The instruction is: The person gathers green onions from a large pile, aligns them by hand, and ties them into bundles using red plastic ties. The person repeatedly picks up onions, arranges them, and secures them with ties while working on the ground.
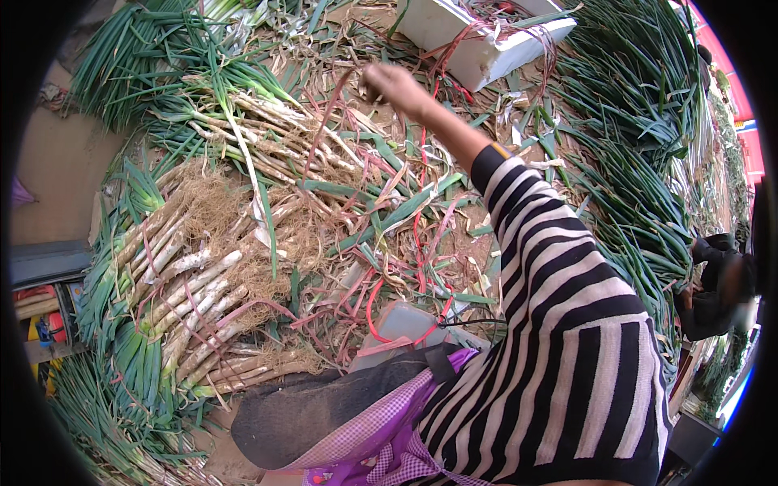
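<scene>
My right hand (392, 88), blurred, reaches out at the top centre from a black-and-white striped sleeve (547, 261). A reddish-brown plastic strip (327, 118) hangs from its curled fingers down towards the ground. Below and left of the hand lies a loose pile of long green onions (255, 130) with white stalks. Nearer to me are tied bundles of green onions (194, 297), their shaggy roots turned inward and reddish strips around the stalks. My left hand is out of view.
A white foam box (480, 45) holding reddish strips stands at the top. More green onions (632, 91) line the right. A person in dark clothes (723, 279) is at the far right. Red cord (372, 310) and a pale plastic piece (395, 331) lie near my knee (304, 413), among trimmed leaves.
</scene>
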`<action>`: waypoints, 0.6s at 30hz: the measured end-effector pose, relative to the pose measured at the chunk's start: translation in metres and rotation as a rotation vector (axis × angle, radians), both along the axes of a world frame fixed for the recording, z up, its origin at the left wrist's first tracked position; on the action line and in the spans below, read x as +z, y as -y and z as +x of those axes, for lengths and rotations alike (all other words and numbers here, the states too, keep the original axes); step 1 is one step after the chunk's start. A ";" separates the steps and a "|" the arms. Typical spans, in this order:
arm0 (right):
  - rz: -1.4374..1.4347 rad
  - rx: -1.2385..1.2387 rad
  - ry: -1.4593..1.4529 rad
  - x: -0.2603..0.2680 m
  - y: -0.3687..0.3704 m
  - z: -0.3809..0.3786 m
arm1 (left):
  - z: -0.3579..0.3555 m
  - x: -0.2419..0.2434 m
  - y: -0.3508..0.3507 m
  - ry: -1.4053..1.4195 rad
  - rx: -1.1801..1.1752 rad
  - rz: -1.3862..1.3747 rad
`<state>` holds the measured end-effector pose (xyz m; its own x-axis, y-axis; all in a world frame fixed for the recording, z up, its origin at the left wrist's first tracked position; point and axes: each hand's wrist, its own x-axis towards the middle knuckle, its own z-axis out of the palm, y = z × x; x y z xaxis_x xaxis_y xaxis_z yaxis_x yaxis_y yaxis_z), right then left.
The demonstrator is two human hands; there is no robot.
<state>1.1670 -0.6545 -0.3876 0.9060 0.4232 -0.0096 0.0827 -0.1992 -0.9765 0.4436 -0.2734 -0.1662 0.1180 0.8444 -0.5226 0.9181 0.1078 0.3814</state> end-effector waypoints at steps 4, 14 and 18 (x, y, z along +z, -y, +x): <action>0.652 -0.511 -0.025 0.063 0.136 0.112 | -0.104 -0.013 -0.023 0.209 0.329 0.139; 0.261 -0.739 -0.367 -0.116 0.139 0.124 | -0.162 -0.014 0.013 -0.022 0.528 0.081; 0.206 -0.688 -0.257 -0.104 0.119 0.125 | -0.158 -0.002 0.033 -0.052 0.561 0.107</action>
